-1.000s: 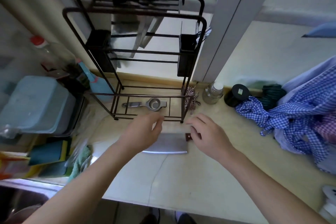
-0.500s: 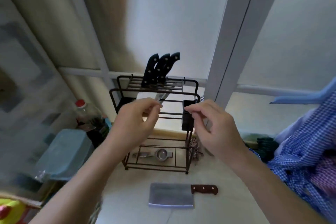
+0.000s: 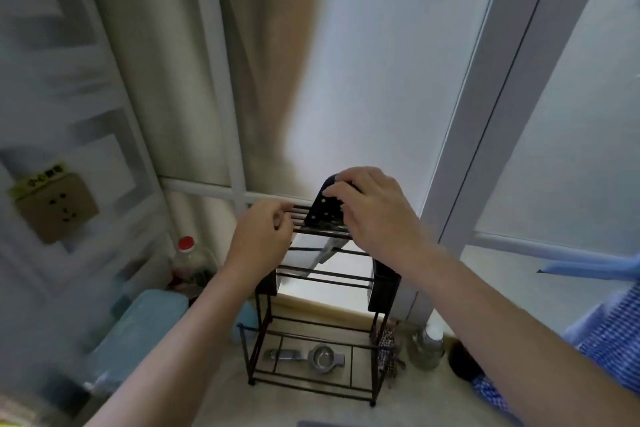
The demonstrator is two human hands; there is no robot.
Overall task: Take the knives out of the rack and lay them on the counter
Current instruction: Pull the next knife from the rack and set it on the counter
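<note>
A dark wire rack stands on the counter against the window. Black-handled knives stick up from its top rails, their blades hanging down inside. My right hand lies over the tops of the black handles, fingers curled onto them. My left hand is at the rack's top left rail, fingers bent and touching the bars, holding nothing I can make out. A sliver of the cleaver laid on the counter shows at the bottom edge.
A metal strainer lies on the rack's bottom shelf. A red-capped bottle and a blue tub stand to the left. A glass jar and a checked cloth sit to the right. A wall socket is at far left.
Both hands rose from the cleaver on the counter to the rack's top. My right hand now covers the black knife handles. The view tilted upward.
</note>
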